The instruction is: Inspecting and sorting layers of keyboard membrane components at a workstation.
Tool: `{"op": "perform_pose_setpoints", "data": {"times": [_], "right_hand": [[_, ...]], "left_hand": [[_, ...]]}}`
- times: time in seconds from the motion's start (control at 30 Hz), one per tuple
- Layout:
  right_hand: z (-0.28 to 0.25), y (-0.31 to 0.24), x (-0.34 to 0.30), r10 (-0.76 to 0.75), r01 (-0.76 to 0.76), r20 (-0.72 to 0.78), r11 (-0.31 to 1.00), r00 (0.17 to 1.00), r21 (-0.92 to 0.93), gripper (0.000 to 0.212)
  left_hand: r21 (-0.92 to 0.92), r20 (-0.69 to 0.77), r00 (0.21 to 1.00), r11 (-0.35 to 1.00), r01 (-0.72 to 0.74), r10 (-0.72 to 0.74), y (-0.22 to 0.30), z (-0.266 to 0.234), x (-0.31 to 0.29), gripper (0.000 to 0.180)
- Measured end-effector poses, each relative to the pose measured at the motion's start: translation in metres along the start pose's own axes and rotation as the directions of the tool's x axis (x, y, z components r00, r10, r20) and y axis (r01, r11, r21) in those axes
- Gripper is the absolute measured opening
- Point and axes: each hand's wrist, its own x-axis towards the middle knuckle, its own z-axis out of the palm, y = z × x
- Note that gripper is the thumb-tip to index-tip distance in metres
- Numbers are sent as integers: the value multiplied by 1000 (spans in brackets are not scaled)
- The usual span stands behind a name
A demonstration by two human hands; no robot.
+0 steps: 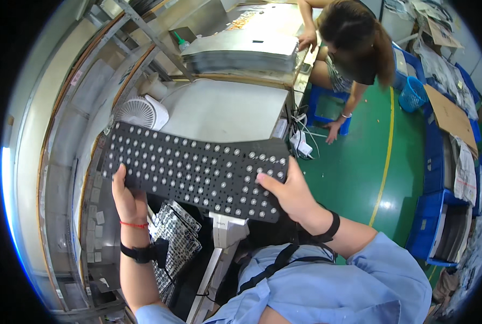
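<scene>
Between my two hands I hold up a long black keyboard-shaped sheet (198,170), dotted with rows of small silvery discs and holes. It is slightly tilted, its right end nearer than its left. My left hand (126,197) grips the lower left edge, thumb on the face. At the right end, my right hand (290,189) clasps the edge with its thumb lying over the discs. The fingers behind the sheet are hidden. Below it, by my left forearm, lies a stack of white-and-black patterned sheets (177,237), partly covered.
A grey-white table (219,105) lies ahead, with a white fan (138,112) at its left. Beyond stands a stack of flat metal-like sheets (243,51). Metal shelving (79,178) runs along the left. Another person (354,43) bends down at the right, near blue crates (427,227).
</scene>
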Motion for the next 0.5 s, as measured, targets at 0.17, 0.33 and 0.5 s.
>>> {"op": "perform_pose_setpoints", "data": {"times": [0.17,0.33,0.5], "right_hand": [[-13,-43,60,-27,28,-82,1000,996,8,47],[-14,-50,124,88,-87,-113,996,990,14,31],[-28,-14,171,53,-43,-201,998,978,52,28]], "left_hand": [[-109,182,976,984,141,-120,-24,34,83,29],[-68,203,967,983,170,-153,-77,51,176,31],[4,336,932,990,140,-133,-96,71,235,42]]}}
